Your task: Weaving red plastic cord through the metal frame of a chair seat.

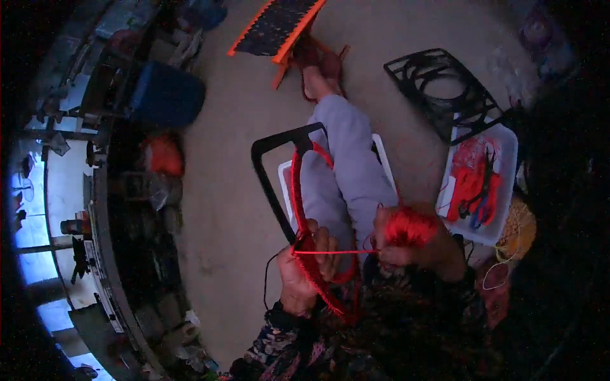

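A black frame point(273, 187) with rounded corners leans over my lap, and red cord is wound closely along one of its bars point(295, 190). My left hand point(306, 267) is closed around that wrapped bar, near its lower part. In my right hand point(427, 253) is a bundle of red cord point(408, 227), gripped by the fingers. Between the two hands a single red strand point(340, 253) runs taut and nearly level. The lower end of the wrapped bar fades into my dark patterned clothing.
To the right, a white tray point(508, 149) holds red cord and scissors point(481, 190). Behind it lies a black openwork panel point(406, 70). An orange-edged woven stool point(279, 28) stands ahead by my feet. A blue bin point(166, 95) and cluttered shelves line the left. Yellow cord point(518, 232) sits beside the tray.
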`<state>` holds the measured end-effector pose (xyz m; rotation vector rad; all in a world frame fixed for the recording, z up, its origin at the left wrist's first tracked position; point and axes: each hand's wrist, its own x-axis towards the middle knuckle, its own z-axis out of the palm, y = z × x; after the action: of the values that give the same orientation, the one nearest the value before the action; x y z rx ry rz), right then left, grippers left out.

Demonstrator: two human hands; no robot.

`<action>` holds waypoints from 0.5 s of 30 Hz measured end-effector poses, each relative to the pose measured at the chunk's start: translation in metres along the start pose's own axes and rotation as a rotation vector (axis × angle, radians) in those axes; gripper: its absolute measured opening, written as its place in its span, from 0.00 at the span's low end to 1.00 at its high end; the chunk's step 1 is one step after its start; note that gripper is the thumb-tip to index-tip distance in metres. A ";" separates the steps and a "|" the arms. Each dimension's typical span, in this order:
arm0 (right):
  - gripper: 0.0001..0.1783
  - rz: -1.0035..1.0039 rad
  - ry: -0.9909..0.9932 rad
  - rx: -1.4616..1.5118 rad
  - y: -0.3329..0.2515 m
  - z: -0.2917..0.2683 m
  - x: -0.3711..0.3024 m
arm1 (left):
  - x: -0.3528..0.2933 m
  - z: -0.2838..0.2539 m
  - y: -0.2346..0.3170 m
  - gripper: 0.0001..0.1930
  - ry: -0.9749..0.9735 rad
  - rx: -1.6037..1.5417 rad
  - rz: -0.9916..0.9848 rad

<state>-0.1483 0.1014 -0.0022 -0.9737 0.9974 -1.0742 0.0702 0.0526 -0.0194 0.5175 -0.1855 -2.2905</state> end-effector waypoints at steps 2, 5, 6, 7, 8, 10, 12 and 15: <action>0.06 -0.259 -0.088 -0.054 -0.011 -0.003 0.003 | -0.001 0.002 -0.001 0.12 -0.002 -0.001 -0.017; 0.05 -0.259 0.129 0.240 -0.004 0.015 -0.001 | -0.001 0.009 -0.003 0.11 0.070 0.015 -0.034; 0.05 -0.138 0.133 0.248 -0.008 0.015 0.000 | -0.001 0.014 -0.005 0.11 0.129 0.030 -0.023; 0.06 -0.017 0.130 0.260 -0.011 0.017 0.003 | -0.003 0.016 -0.005 0.12 0.194 0.049 -0.005; 0.06 0.104 0.127 0.272 -0.013 0.019 0.006 | -0.004 0.011 -0.004 0.12 0.130 0.018 -0.018; 0.07 -0.055 0.150 0.071 -0.007 0.026 0.019 | -0.005 -0.001 0.000 0.13 -0.007 -0.043 -0.052; 0.09 -0.187 0.197 -0.112 0.007 0.034 0.034 | -0.005 0.005 0.000 0.14 0.049 -0.079 -0.111; 0.13 -0.356 0.220 -0.290 0.027 0.049 0.052 | -0.013 -0.006 0.003 0.15 0.161 -0.062 -0.106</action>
<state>-0.0861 0.0628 -0.0239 -1.3253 1.2112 -1.3781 0.0826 0.0599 -0.0200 0.6904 -0.0074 -2.3362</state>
